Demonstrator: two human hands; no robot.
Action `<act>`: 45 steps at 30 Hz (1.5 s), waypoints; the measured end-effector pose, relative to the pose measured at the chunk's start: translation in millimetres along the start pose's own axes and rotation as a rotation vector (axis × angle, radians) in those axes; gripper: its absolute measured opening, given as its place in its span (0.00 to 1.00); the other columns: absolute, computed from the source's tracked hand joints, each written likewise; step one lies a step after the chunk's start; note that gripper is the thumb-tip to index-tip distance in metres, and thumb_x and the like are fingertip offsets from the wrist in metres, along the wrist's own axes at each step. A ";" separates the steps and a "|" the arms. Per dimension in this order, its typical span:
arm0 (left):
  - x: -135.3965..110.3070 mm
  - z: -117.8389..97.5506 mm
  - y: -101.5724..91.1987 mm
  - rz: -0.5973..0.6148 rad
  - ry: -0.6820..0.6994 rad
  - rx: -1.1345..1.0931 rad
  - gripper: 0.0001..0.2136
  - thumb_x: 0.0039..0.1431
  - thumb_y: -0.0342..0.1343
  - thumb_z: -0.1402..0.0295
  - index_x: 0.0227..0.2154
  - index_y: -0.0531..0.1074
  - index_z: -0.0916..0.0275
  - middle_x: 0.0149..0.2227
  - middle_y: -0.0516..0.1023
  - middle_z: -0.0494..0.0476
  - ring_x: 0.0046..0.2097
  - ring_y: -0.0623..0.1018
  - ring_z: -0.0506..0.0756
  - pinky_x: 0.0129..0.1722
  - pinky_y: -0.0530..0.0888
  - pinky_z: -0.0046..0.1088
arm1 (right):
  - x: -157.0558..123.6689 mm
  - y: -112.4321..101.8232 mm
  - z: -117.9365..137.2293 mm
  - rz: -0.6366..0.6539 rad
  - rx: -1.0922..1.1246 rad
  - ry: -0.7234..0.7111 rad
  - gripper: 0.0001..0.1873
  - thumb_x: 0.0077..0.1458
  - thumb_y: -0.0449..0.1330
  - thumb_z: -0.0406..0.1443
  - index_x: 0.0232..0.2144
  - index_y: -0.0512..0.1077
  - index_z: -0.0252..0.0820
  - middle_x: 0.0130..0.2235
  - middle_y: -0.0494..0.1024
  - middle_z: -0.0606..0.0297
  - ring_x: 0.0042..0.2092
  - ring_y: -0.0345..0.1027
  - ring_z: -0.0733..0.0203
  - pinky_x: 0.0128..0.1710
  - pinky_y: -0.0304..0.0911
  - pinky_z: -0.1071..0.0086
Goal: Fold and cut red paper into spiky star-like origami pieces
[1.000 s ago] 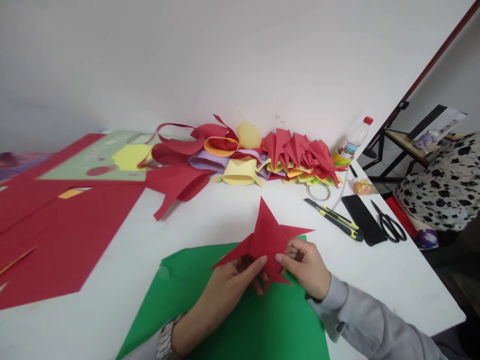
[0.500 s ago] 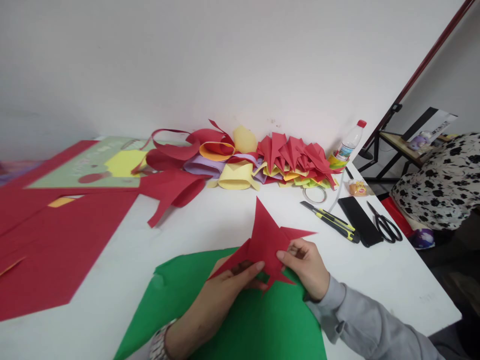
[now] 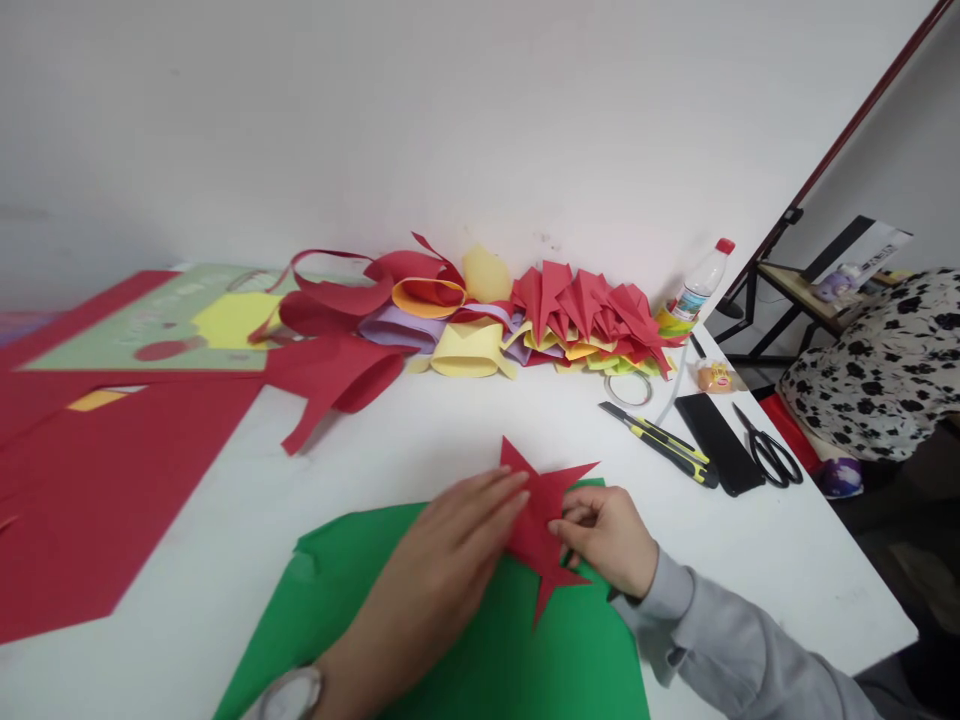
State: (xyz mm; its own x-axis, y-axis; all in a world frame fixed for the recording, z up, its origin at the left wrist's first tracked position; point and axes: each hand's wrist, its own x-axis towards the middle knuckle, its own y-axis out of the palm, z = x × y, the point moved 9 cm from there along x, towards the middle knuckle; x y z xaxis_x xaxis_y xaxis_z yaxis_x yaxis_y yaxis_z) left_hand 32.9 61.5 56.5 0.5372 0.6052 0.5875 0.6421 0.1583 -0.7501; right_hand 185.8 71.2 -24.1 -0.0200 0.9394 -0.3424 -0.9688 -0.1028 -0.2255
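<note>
A folded red paper shape point(image 3: 541, 510) with pointed tips lies flat on a green paper sheet point(image 3: 487, 640) at the near middle of the white table point(image 3: 787, 540). My left hand point(image 3: 442, 560) lies open and flat on the left part of the shape, fingers stretched out and pressing it down. My right hand point(image 3: 607, 538) is closed, its fingertips pinching the shape's right edge. A watch sits on my left wrist.
Large red paper sheets point(image 3: 112, 470) cover the left side. A pile of folded and curled coloured papers point(image 3: 487, 320) lines the back wall. A tape ring point(image 3: 628, 388), utility knife point(image 3: 660, 442), black case point(image 3: 716, 440), scissors point(image 3: 769, 452) and bottle point(image 3: 701, 280) lie at right.
The red shape was held up off the table in both hands. It has come down flat onto the green sheet, and my left hand has spread out on top of it.
</note>
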 end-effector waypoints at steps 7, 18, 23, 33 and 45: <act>-17.8 -18.4 57.9 0.417 0.195 0.160 0.21 0.66 0.48 0.64 0.61 0.61 0.59 0.61 0.69 0.60 0.61 0.69 0.60 0.59 0.64 0.43 | -37.8 -11.8 65.2 -0.315 -0.874 -0.690 0.05 0.57 0.58 0.34 0.31 0.74 0.39 0.31 0.79 0.58 0.36 0.73 0.54 0.38 0.69 0.62; -28.1 -16.3 37.9 0.527 0.126 0.054 0.33 0.61 0.48 0.48 0.64 0.54 0.59 0.64 0.63 0.63 0.63 0.65 0.63 0.61 0.59 0.49 | -36.4 15.8 37.5 0.115 -1.241 -0.695 0.37 0.64 0.49 0.48 0.67 0.46 0.34 0.67 0.52 0.51 0.68 0.44 0.47 0.65 0.44 0.41; -36.5 -14.0 19.7 0.413 0.169 0.120 0.34 0.57 0.54 0.48 0.60 0.63 0.65 0.60 0.69 0.67 0.58 0.72 0.64 0.57 0.64 0.43 | -37.3 16.4 36.8 0.125 -1.229 -0.687 0.42 0.63 0.46 0.55 0.67 0.43 0.34 0.68 0.49 0.51 0.68 0.43 0.45 0.64 0.43 0.39; -2.6 26.5 -10.0 0.160 -0.033 0.145 0.16 0.65 0.42 0.70 0.39 0.76 0.64 0.40 0.83 0.60 0.41 0.80 0.59 0.45 0.74 0.41 | -33.8 12.7 37.2 0.201 -1.160 -0.703 0.46 0.58 0.49 0.58 0.67 0.42 0.37 0.67 0.51 0.48 0.68 0.43 0.44 0.65 0.39 0.39; -11.0 8.6 7.6 0.198 0.240 0.175 0.18 0.62 0.43 0.78 0.49 0.72 0.58 0.55 0.75 0.60 0.58 0.70 0.60 0.58 0.66 0.44 | -32.3 21.9 34.8 0.332 -0.989 -0.706 0.50 0.51 0.59 0.57 0.66 0.50 0.34 0.66 0.54 0.45 0.69 0.42 0.46 0.66 0.31 0.45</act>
State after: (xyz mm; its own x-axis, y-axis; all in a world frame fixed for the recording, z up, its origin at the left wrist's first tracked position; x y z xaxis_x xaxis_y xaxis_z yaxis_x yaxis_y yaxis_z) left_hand 27.2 62.8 41.7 0.7687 0.4401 0.4641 0.4199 0.2001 -0.8852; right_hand 156.6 50.1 13.8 -0.6495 0.7601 -0.0208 -0.2993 -0.2808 -0.9119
